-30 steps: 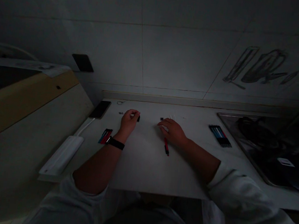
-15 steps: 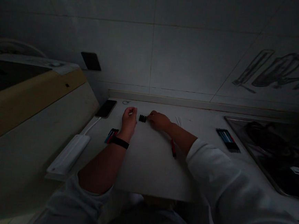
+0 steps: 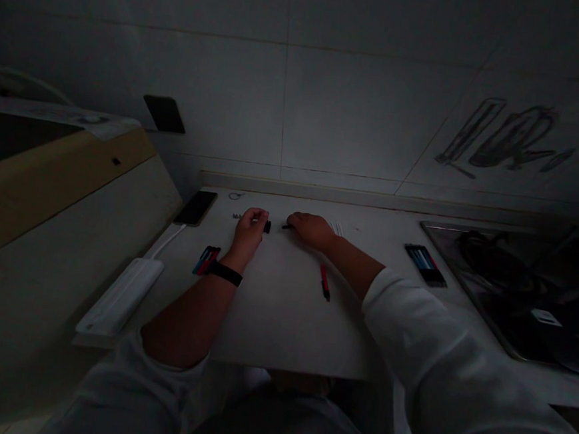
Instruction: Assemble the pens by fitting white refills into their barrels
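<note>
My left hand (image 3: 251, 231), a dark band on its wrist, has its fingertips pinched together. Right against them lie small black pieces (image 3: 267, 226), partly covered by the fingers; whether they are gripped or only touched is unclear. Across a narrow gap, my right hand (image 3: 312, 232) is closed on a small black cylindrical piece (image 3: 287, 227) that sticks out to the left just above the counter. Tiny coil-like parts (image 3: 237, 216) lie left of my left hand. Thin white sticks (image 3: 337, 229) show behind my right wrist, and a red pen barrel (image 3: 325, 283) rests below that forearm.
On the left are colored pen parts (image 3: 206, 260), a phone (image 3: 196, 207) and a white power strip (image 3: 121, 296) with a cable. A small ring (image 3: 235, 196) lies near the wall. A pack of pens (image 3: 425, 265) sits beside a metal-rimmed sink (image 3: 457, 284) on the right.
My right hand has drawn away to the right with one black piece in its fingers. My left hand has shifted right, up against the other black pieces, uncovering the tiny coils. The view has turned slightly.
</note>
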The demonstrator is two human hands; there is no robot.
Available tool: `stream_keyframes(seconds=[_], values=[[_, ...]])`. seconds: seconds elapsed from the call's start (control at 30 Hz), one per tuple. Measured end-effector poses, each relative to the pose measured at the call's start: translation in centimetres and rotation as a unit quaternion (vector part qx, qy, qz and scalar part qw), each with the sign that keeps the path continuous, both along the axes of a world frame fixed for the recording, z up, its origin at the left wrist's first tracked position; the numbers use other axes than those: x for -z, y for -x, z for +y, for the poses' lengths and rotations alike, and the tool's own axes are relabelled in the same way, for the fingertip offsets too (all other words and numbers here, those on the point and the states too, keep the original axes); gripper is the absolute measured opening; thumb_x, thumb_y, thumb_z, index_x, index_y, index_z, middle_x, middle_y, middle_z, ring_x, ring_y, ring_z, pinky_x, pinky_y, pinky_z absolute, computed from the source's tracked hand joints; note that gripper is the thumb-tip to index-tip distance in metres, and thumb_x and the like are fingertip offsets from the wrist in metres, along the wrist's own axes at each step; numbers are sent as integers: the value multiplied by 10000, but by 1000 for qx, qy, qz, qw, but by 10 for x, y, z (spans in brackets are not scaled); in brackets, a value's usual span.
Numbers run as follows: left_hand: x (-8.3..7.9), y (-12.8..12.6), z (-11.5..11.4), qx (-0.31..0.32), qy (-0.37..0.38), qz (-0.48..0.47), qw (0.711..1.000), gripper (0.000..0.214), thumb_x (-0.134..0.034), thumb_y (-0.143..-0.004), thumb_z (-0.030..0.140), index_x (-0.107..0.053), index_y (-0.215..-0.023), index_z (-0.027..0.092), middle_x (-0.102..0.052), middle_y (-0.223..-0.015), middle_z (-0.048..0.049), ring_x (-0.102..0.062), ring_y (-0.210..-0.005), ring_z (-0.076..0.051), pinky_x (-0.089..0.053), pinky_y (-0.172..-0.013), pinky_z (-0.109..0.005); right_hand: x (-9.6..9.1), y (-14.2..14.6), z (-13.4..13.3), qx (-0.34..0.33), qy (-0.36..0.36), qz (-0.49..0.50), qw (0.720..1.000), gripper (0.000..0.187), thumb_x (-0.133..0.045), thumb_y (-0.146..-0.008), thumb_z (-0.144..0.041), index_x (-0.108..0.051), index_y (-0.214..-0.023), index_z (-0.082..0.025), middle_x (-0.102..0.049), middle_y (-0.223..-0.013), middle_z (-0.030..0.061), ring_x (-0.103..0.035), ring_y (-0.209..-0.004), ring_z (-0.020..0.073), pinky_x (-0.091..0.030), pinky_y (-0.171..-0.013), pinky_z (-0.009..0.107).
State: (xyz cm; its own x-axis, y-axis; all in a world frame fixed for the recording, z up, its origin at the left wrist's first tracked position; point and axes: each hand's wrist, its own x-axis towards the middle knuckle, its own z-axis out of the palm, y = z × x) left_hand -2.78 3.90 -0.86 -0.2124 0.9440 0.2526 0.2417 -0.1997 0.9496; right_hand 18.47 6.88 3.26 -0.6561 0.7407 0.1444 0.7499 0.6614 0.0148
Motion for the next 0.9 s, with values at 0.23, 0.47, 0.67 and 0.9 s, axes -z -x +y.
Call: stream_keyframes(seconds=[0.23, 0.47, 0.67, 0.9], values=[[-9, -19, -19, 66, -51, 45, 996, 198, -630, -956, 414, -665, -959, 219, -691, -922, -34, -635, -854, -178, -512, -773, -285, 11, -49, -60, 90, 48, 251, 963, 213, -516, -1040, -328, -619, -1196, -226, -753, -1018, 57, -673, -844, 178, -440, -755, 275], [-11, -38, -36, 156, -59, 121, 979, 174, -625, -970, 378, -685, -927, 220, -716, -931, -31, -654, -890, -193, -518, -849, -324, 26, -59, -75, 64, 97, 362, 925, 219, -566, -1009, -337, -669, -1179, -244, -753, -953, 38, -689, -826, 174, -506, -789, 293], [-14, -37, -38, 158, -46, 128, 978, 100, -680, -933, 311, -713, -948, 217, -737, -966, -43, -663, -906, -199, -523, -865, -341, 38, -59, -67, 53, 92, 414, 904, 211, -621, -967, -332, -690, -1145, -242, -765, -1079, 68, -717, -951, 197, -548, -829, 321], [-12, -38, -39, 153, -35, 121, 980, 127, -691, -926, 340, -731, -939, 220, -745, -948, -45, -668, -901, -208, -524, -855, -352, 32, -58, -72, 50, 87, 387, 916, 187, -608, -962, -302, -700, -1113, -238, -762, -1025, 52, -702, -876, 177, -544, -800, 304]])
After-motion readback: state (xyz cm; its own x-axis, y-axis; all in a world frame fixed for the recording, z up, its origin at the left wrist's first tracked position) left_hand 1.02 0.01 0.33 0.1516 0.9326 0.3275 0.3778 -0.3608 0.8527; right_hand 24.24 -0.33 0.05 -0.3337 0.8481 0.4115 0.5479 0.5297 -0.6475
